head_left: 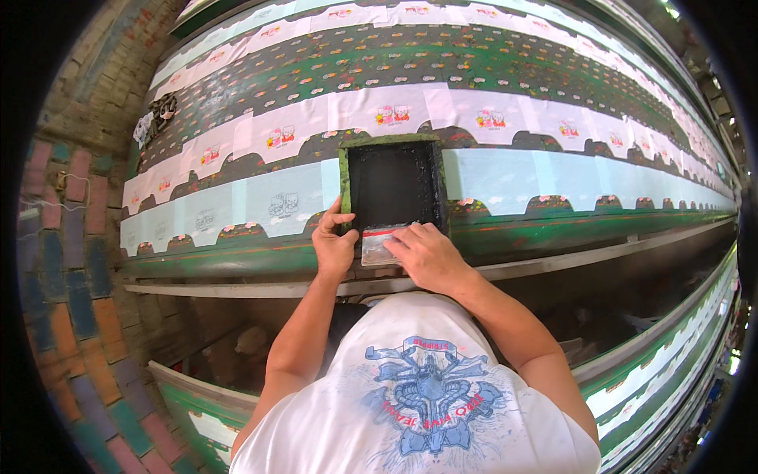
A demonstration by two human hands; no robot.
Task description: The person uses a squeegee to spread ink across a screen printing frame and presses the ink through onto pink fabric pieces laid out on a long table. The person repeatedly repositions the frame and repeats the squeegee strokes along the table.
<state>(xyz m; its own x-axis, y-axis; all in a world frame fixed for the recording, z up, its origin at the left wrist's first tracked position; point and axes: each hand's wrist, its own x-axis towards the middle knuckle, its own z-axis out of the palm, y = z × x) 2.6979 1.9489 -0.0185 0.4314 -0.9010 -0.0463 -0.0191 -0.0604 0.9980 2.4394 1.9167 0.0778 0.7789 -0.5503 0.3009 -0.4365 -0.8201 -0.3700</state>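
A screen printing frame [345, 170] with worn green edges lies on the near row of light blue fabric pieces [257, 201]. Its mesh [392, 183] is dark with black ink. My left hand [333, 243] grips the frame's lower left side, fingers curled at the edge. At the frame's near end my right hand [430, 258] is closed on a squeegee [376, 248], a flat pale blade with a red strip. Black outline drawings [284, 205] mark the blue pieces left of the frame; those to its right show no black outline.
The long green printing table [268, 261] has a pale rail [237, 289] along its near edge. Beyond lie pink pieces [355, 110] with coloured cartoon prints. A dark crumpled cloth [163, 109] sits at the left end. Another table [632, 395] stands behind me; coloured bricks [87, 316] pave the left.
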